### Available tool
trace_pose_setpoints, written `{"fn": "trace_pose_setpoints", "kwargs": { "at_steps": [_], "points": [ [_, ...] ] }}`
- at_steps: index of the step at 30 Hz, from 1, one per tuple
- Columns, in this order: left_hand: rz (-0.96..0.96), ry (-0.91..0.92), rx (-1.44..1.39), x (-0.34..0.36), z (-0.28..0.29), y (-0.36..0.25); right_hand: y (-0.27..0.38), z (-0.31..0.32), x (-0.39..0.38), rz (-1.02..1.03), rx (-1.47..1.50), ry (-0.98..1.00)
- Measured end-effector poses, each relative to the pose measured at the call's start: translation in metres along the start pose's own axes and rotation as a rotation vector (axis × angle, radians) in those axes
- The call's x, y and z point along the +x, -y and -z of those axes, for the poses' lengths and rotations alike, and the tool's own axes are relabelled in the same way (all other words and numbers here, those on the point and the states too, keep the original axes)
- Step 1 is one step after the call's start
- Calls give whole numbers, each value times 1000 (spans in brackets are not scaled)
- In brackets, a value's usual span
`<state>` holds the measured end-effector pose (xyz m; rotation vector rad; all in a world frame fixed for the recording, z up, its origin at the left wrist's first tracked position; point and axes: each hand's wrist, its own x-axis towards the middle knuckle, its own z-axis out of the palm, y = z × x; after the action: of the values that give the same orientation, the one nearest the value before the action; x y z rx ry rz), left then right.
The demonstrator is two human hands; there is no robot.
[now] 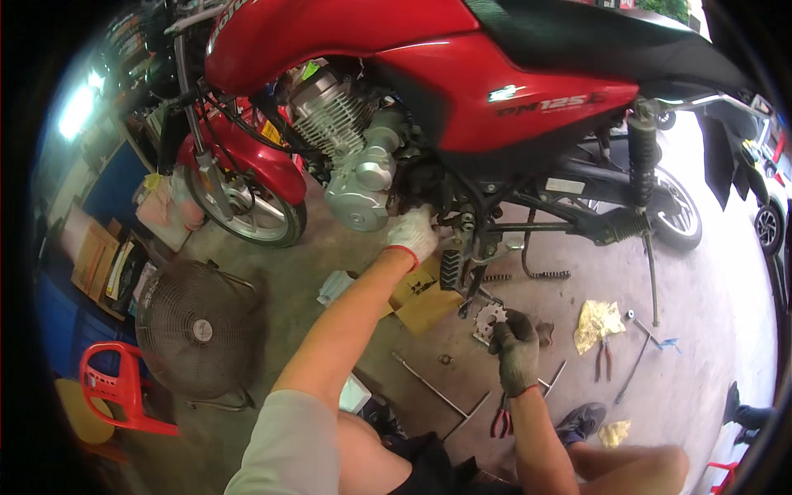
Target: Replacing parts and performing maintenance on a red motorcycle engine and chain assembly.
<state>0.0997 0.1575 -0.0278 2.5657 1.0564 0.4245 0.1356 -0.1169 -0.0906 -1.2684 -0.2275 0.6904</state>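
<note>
A red motorcycle [462, 74] stands in front of me on a concrete floor, its silver engine [363, 165] exposed. My left hand [412, 233], in a white glove with a red cuff, reaches up to the lower engine area behind the engine case and touches the parts there; whether it grips anything is hidden. My right hand [516, 346], in a dark glove, is closed on a toothed metal sprocket [488, 320] held just above the floor. A loose drive chain [540, 272] hangs beneath the frame.
Cardboard pieces [425, 297] lie under the bike. Pliers [603, 359], a long T-handle wrench [433, 389], red-handled pliers [500, 422] and a yellow rag [597, 322] lie on the floor. A floor fan [198, 330] and red plastic stool [120, 388] stand at left.
</note>
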Motion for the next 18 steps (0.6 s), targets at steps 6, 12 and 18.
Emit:
{"fn": "trace_pose_setpoints", "kwargs": {
  "at_steps": [6, 12, 18],
  "points": [
    [-51, -59, -90, 34, -32, 12, 4, -33, 31, 45, -85, 35],
    [-41, -129, -248, 50, -54, 25, -4, -73, 92, 119, -98, 53],
    [40, -259, -420, 47, -56, 41, -10, -109, 146, 311, -43, 65]
  ]
}}
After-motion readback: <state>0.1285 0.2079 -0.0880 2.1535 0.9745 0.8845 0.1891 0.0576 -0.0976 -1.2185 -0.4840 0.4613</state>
